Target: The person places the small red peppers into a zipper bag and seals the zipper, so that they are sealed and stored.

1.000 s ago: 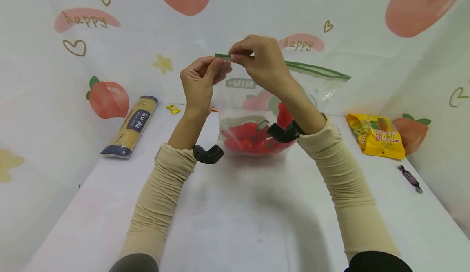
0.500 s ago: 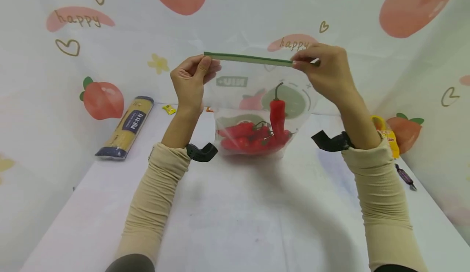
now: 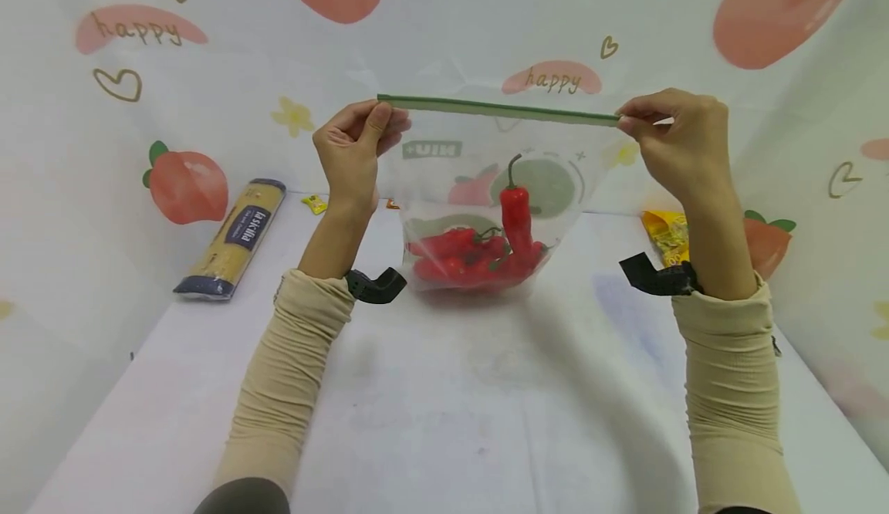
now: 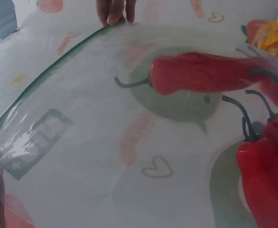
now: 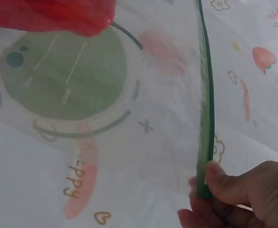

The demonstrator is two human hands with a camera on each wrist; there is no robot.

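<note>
A clear zip bag (image 3: 458,124) with a green zip strip (image 3: 500,109) is stretched between my two hands. My left hand (image 3: 356,147) pinches the strip's left end between thumb and fingers. At the other end, my right hand (image 3: 684,140) pinches the top corner, as the right wrist view also shows with the thumb (image 5: 224,183) on the strip. Several red peppers (image 3: 461,259) lie in the bottom of the bag. One long pepper (image 3: 516,217) stands upright among them, its stem pointing up. In the left wrist view its red body (image 4: 200,73) shows through the plastic.
A pack of spaghetti (image 3: 236,240) lies at the back left, near a small yellow wrapped candy (image 3: 315,204). A yellow snack bag (image 3: 665,235) sits at the back right, partly behind my right forearm. A printed sheet (image 3: 444,28) hangs behind the white table (image 3: 444,414).
My right hand has slid rightward along the green strip, from near my left hand to the far corner. The strip, gaping at the right before, now lies in one straight line.
</note>
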